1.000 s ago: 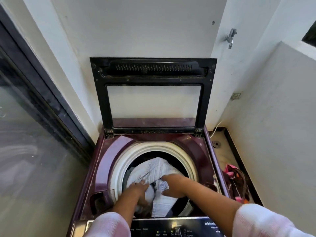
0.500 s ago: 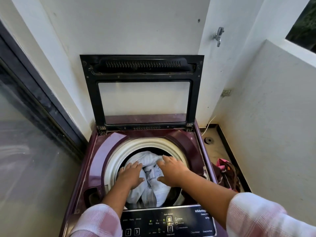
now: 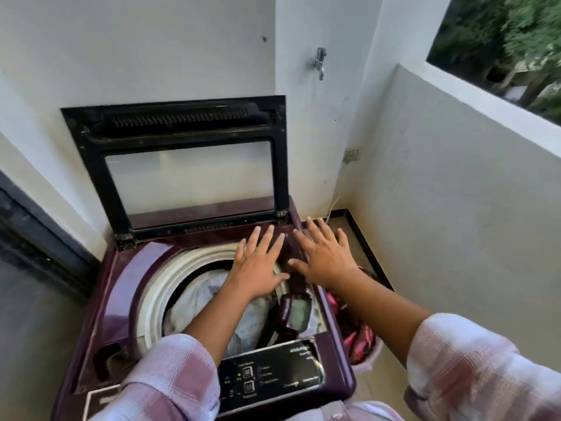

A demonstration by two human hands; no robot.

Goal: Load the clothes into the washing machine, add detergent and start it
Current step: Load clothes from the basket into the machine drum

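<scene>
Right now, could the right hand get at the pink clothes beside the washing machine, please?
Probably yes: the right hand is open and empty, and the pink clothes lie uncovered close by with nothing between.

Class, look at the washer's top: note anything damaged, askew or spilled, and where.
The control panel has a ragged upper right corner, as if chipped or peeling. Just behind it, a small maroon compartment stands open and tilted. Nothing looks spilled; motion blur limits certainty.

Glossy maroon plastic covers the washing machine point(image 3: 127, 287); its raised lid point(image 3: 182, 165) is black-framed glass. Pale cloth clothes point(image 3: 206, 296) fill the drum. Matt painted walls point(image 3: 455, 208); shiny metal tap point(image 3: 319, 62).
</scene>
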